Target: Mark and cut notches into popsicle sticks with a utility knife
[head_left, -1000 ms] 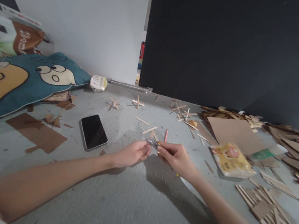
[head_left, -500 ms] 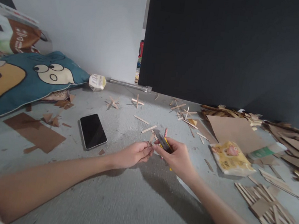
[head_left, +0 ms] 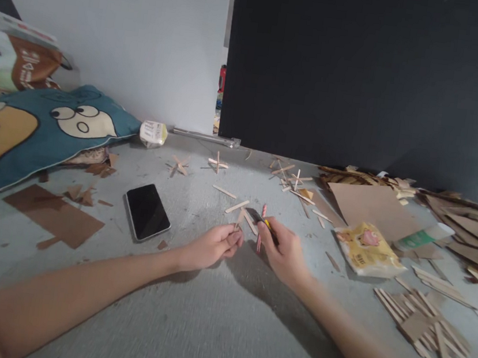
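Observation:
My left hand (head_left: 215,246) pinches a short wooden craft stick (head_left: 240,218) that points upward from the fingertips. In my right hand (head_left: 286,251) is a utility knife (head_left: 271,229), dark with yellow parts, its blade end pointing up and left toward the stick. A small gap separates the two hands. Just beyond them, loose craft sticks (head_left: 237,206) lie on the grey tabletop (head_left: 187,318). A red-and-white striped stick (head_left: 263,211) is partly hidden behind the right hand.
A phone (head_left: 146,212) and brown cardboard (head_left: 55,214) lie at left, near a blue cushion (head_left: 56,139). Crossed-stick pieces (head_left: 218,163) stand farther back. At right are a yellow tissue pack (head_left: 367,250), a green-and-white tube (head_left: 423,236) and a heap of sticks (head_left: 425,329).
My right hand has drawn slightly right, away from my left, with the knife now lower in the grip. The left hand keeps its pinch on the craft stick.

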`<action>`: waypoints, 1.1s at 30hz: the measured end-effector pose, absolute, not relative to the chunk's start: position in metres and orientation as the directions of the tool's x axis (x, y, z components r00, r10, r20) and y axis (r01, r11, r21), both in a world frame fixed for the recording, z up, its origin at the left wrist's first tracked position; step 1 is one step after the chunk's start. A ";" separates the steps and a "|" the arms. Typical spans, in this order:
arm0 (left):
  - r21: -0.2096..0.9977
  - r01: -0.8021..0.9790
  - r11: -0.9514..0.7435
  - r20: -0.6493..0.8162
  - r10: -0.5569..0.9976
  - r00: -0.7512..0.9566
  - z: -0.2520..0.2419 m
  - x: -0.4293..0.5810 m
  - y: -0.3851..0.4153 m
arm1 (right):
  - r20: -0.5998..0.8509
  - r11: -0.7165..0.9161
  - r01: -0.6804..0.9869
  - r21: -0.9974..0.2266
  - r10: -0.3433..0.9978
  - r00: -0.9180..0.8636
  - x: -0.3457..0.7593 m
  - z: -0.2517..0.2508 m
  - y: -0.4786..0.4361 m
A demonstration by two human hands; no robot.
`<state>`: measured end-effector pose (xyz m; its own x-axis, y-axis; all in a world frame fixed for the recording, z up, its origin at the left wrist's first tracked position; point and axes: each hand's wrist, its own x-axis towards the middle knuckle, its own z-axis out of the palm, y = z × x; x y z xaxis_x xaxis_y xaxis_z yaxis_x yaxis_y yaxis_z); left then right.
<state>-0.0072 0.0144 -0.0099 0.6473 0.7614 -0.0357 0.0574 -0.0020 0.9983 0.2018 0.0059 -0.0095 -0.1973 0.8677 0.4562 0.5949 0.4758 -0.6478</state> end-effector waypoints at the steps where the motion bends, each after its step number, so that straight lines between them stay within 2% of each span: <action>1: 0.999 0.047 0.004 -0.034 0.768 0.640 -0.009 -0.007 0.014 | 0.525 0.544 0.635 -0.548 0.815 -0.245 0.205 -0.011 0.007; 4: 1.000 0.025 0.003 -0.018 0.779 0.626 -0.009 -0.007 0.015 | 0.625 0.698 0.674 -0.243 0.644 -0.441 0.214 -0.017 0.009; 7: 1.000 0.017 -0.011 -0.002 0.783 0.623 -0.011 -0.007 0.016 | 0.627 0.741 0.662 -0.111 0.569 -0.532 0.218 -0.023 0.012; 22: 0.999 0.052 -0.005 -0.029 0.772 0.635 -0.010 -0.010 0.014 | 0.618 0.762 0.638 -0.111 0.556 -0.556 0.220 -0.024 0.013; 33: 0.997 0.066 0.026 -0.063 0.758 0.650 -0.030 -0.009 0.021 | 0.588 0.795 0.597 -0.108 0.536 -0.606 0.222 -0.027 0.016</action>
<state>-0.0088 0.0206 -0.0301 0.6497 0.7575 -0.0629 0.0660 0.0262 0.9975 0.2219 0.0157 -0.0273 -0.6060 0.5355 0.5882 0.5973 0.7947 -0.1082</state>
